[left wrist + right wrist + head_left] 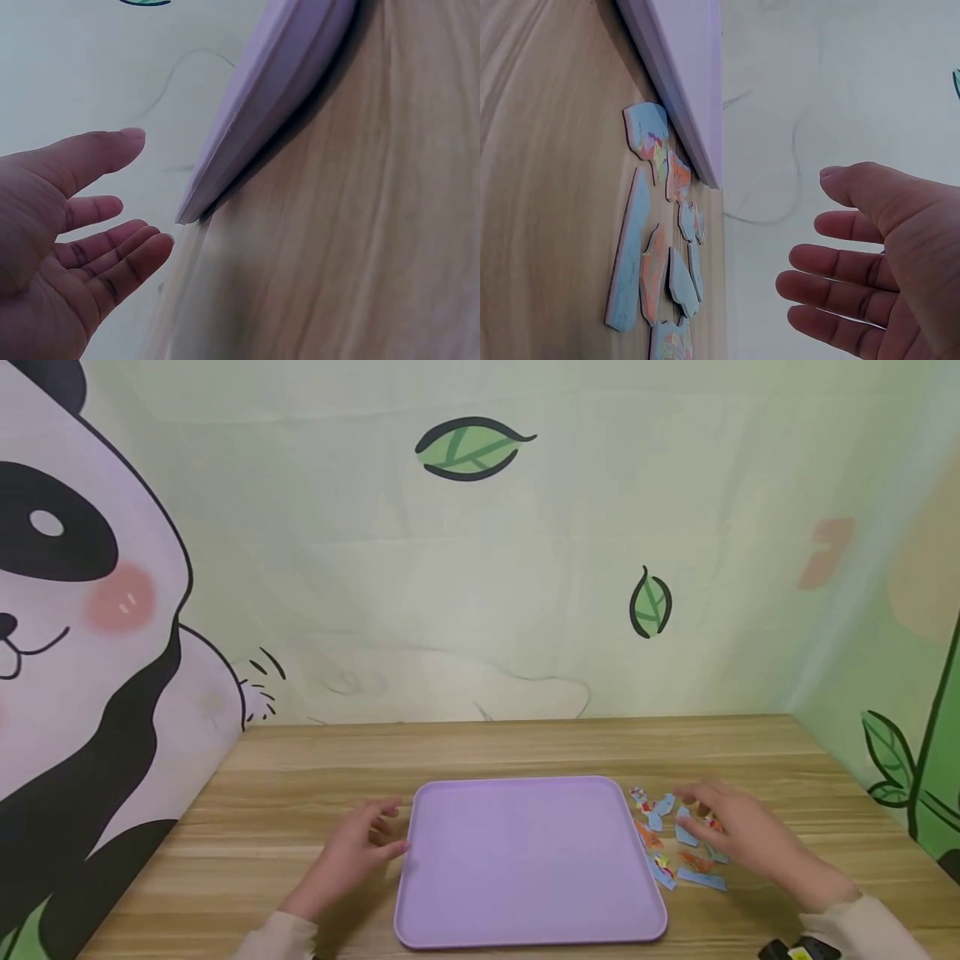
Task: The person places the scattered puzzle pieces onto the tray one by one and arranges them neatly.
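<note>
While the left hand hangs just beside the left edge of the purple tray, fingers loosely parted and gripping nothing, the right hand hovers over the flat coloured pieces, thumb and fingers apart, also free of any hold. The pieces lie scattered on the tabletop, just beside the tray's right edge. The step in hand looks like a reach for a piece; picking one up would call for lowered fingertips and a light pinch at its edges.
</note>
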Available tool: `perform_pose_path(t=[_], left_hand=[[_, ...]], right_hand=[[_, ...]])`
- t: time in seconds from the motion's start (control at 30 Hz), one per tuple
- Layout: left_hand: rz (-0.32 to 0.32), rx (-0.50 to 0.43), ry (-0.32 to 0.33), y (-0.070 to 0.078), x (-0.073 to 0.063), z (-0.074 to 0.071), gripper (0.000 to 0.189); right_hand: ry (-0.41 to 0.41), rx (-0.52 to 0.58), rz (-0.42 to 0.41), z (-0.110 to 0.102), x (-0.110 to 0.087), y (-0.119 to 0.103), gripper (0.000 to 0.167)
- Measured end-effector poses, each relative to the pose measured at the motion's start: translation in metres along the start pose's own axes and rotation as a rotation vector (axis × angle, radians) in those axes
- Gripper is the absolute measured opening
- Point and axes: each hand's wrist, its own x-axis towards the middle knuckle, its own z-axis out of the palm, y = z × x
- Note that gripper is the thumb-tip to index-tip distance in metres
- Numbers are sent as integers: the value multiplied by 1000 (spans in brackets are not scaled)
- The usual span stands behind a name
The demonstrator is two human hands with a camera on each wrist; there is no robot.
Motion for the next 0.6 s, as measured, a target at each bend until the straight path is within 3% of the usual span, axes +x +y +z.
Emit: perform_pose_path(t=[0.23, 0.47, 0.6], left_hand=[[-62, -86, -10, 4, 0, 6, 53], [-154, -167, -22, 4, 0, 12, 52], [-156, -195, -47, 3, -1, 15, 51]], right_hand=[[37, -12, -24, -2, -6, -1, 29], [13, 17, 6, -4, -12, -1, 27], [14, 19, 15, -5, -16, 2, 24]])
